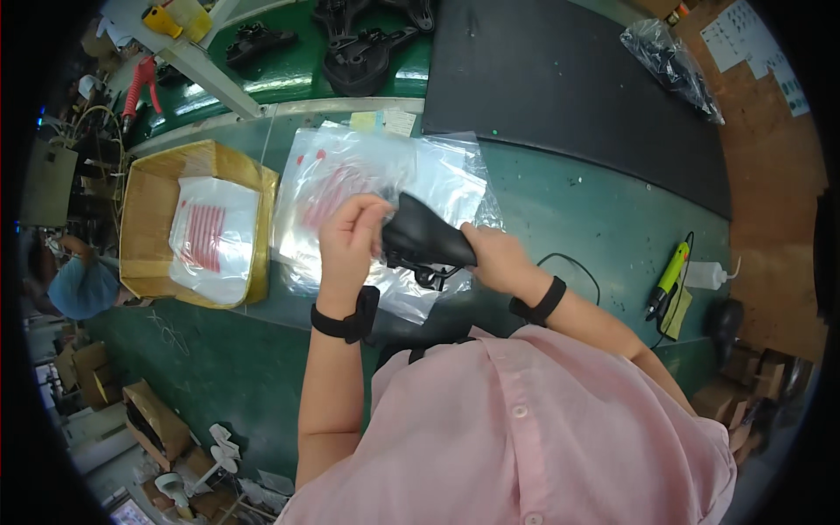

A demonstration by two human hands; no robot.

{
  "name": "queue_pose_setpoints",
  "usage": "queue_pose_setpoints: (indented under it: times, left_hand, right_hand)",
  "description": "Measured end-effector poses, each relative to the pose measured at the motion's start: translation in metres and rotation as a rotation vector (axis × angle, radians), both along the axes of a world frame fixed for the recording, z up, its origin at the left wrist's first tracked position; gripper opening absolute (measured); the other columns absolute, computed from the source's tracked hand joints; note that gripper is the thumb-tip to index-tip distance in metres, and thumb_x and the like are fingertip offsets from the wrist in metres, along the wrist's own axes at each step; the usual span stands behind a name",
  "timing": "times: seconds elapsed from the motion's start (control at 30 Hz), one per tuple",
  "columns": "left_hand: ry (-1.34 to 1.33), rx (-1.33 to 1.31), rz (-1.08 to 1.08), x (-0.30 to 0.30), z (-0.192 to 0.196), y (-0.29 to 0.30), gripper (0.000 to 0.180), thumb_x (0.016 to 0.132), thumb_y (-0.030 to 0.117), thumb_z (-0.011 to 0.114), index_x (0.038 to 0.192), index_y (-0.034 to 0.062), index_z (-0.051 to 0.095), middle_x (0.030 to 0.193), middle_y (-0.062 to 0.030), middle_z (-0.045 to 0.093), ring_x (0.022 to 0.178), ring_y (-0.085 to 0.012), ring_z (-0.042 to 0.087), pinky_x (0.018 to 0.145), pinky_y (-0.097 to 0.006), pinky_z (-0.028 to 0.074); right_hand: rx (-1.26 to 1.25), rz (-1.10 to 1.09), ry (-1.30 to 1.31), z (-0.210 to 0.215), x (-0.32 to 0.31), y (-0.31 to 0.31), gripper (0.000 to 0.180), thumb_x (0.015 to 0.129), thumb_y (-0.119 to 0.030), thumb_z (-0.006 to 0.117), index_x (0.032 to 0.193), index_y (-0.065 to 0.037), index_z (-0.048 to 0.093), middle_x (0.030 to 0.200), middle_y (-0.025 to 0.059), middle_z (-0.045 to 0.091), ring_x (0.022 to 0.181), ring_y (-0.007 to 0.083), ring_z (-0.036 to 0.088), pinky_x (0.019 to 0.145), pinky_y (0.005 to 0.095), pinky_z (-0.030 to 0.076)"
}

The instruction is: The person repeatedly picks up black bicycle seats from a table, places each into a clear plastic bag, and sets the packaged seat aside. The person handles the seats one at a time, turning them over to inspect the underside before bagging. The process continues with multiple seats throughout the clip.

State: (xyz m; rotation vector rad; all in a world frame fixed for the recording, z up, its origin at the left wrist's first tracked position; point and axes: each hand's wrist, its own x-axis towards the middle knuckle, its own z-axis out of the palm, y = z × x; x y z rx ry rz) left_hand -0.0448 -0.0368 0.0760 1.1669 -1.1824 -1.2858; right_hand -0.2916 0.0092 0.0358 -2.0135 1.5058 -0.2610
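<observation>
A black bicycle saddle [424,232] is held over a stack of clear plastic bags [350,157], its metal rails and clamp showing underneath. My right hand [497,255] is closed around the saddle's right end. At its left edge, my left hand [353,238] has its fingers curled and pressed together. Whatever lies between those fingertips is too small or hidden to make out. Both wrists wear black bands.
Left of the bags stands a yellowish box [262,210] holding more bags with red print. A black mat [569,96] lies at the back. On the right are a green power screwdriver [669,276] and a squeeze bottle [705,276]. Black parts [359,66] sit on the green conveyor. A person works far left.
</observation>
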Motion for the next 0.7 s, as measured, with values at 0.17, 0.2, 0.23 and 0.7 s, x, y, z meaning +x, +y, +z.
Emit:
queue_pose_setpoints:
  times: [0.17, 0.2, 0.23, 0.7]
  left_hand:
    - [0.093, 0.200, 0.126, 0.030, -0.031, 0.013, 0.016, 0.096, 0.013, 0.055, 0.105, 0.0040, 0.065, 0.068, 0.0050, 0.051, 0.060, -0.0031, 0.046, 0.056, -0.020, 0.038]
    - [0.180, 0.272, 0.134, 0.032, -0.042, 0.019, 0.018, 0.095, 0.015, 0.057, 0.108, 0.0045, 0.065, 0.070, 0.0046, 0.052, 0.062, -0.0040, 0.048, 0.057, -0.020, 0.040]
    - [0.230, 0.305, 0.129, 0.031, -0.053, 0.021, 0.018, 0.095, 0.015, 0.057, 0.108, 0.0049, 0.064, 0.070, 0.0046, 0.052, 0.062, -0.0041, 0.048, 0.057, -0.020, 0.040]
    - [0.281, 0.339, 0.486, 0.040, -0.124, 0.016, 0.023, 0.095, 0.018, 0.054, 0.106, 0.0018, 0.066, 0.068, 0.0043, 0.055, 0.053, -0.0032, 0.043, 0.046, -0.019, 0.031]
  right_hand:
    - [0.306, -0.341, -0.553, -0.005, -0.047, 0.021, 0.063, 0.067, -0.006, 0.076, 0.124, 0.003, 0.052, 0.107, 0.0133, 0.064, 0.098, 0.0207, 0.061, 0.089, 0.0320, 0.046]
    - [0.390, -0.420, -0.615, 0.001, -0.054, 0.027, 0.066, 0.068, -0.004, 0.076, 0.128, 0.003, 0.050, 0.113, 0.0109, 0.063, 0.105, 0.0177, 0.058, 0.093, 0.0310, 0.045]
    - [0.329, -0.443, -0.688, 0.000, -0.052, 0.030, 0.066, 0.069, -0.003, 0.075, 0.129, 0.002, 0.049, 0.113, 0.0108, 0.063, 0.104, 0.0177, 0.059, 0.093, 0.0312, 0.045]
    - [-0.172, -0.036, -0.116, -0.033, 0.028, 0.017, 0.046, 0.071, -0.006, 0.071, 0.112, -0.007, 0.048, 0.095, 0.0138, 0.056, 0.091, 0.0336, 0.059, 0.071, 0.0446, 0.051]
